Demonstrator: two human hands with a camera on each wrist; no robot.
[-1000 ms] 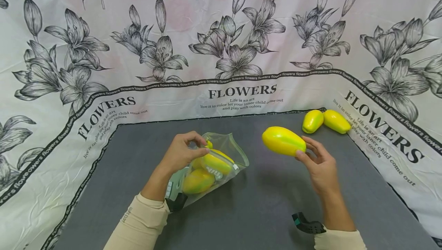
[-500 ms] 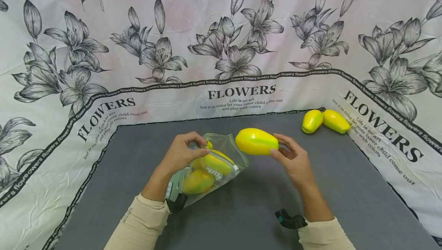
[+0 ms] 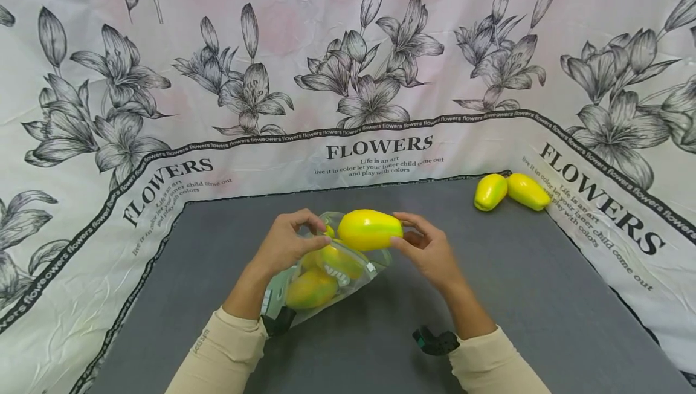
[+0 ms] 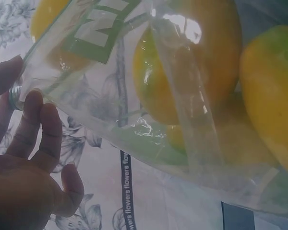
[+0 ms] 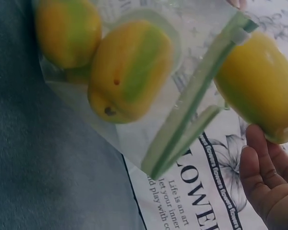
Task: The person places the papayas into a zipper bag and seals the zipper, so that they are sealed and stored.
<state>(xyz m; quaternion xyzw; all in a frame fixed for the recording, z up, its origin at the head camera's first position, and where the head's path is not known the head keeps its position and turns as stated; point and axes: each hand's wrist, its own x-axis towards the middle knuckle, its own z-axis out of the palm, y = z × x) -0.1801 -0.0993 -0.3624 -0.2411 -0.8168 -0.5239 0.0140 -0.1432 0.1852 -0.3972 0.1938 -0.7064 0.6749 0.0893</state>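
Observation:
My left hand (image 3: 288, 240) pinches the mouth edge of a clear zip bag (image 3: 348, 290) between thumb and fingers. Inside lie several yellow-green papayas (image 3: 312, 288), which also show through the plastic in both wrist views. The bag's mouth faces right, with a pale zip strip (image 5: 192, 103) along it. My right hand (image 3: 432, 255) holds another yellow papaya (image 3: 367, 229) by its right end with the fingertips. In the head view that papaya overlaps the bag's mouth; in the right wrist view it shows beside the zip strip.
Two yellow papayas, one (image 3: 491, 192) beside another (image 3: 527, 191), lie at the back right corner of the dark grey table (image 3: 516, 285). A white flower-printed cloth (image 3: 261, 167) hangs behind and at the sides.
My right hand has carried the papaya leftward, from well right of the bag to its mouth. My left hand keeps its pinch on the bag's edge in the same place.

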